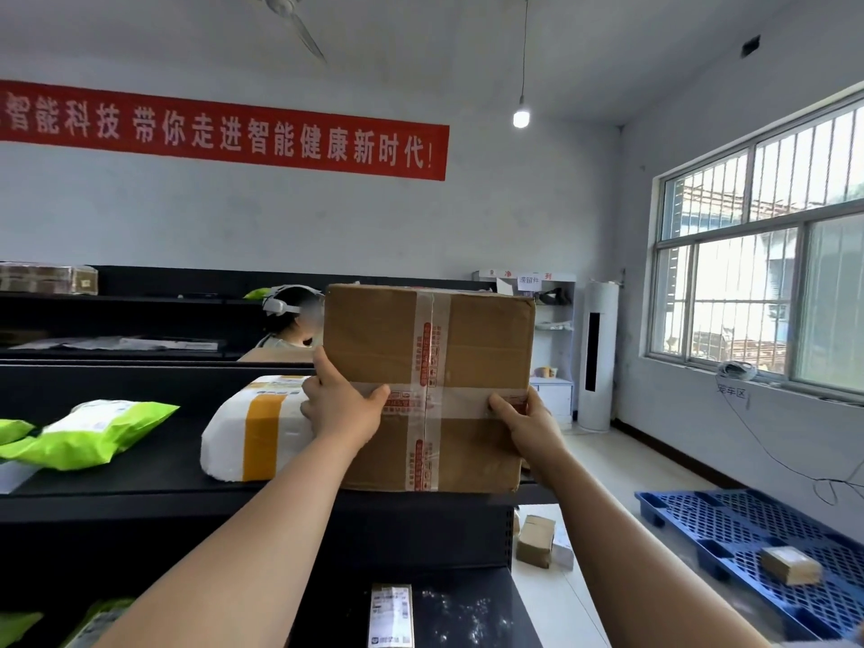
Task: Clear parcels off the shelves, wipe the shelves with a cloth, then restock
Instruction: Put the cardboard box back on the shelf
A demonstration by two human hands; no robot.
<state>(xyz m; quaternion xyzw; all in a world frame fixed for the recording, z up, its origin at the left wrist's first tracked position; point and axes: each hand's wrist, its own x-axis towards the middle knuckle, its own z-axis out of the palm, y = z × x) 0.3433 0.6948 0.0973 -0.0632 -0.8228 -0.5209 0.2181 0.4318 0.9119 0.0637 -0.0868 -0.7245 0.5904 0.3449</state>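
Note:
A large taped cardboard box [463, 348] stands at the right end of the black top shelf [140, 484]. My left hand [341, 404] grips its left edge, thumb across the front face. My right hand [523, 423] holds its right side lower down, thumb on the front. A white foam parcel with an orange band [252, 427] lies right beside the box on its left. Green mailer bags [93, 432] lie further left on the same shelf.
A lower shelf [467, 610] carries a labelled parcel [392, 615] and green bags [98, 619]. Small cardboard boxes [537, 540] sit on the floor, another [790, 563] on a blue pallet [729, 530]. Another person [285, 320] stands behind the shelving. A window [766, 254] fills the right wall.

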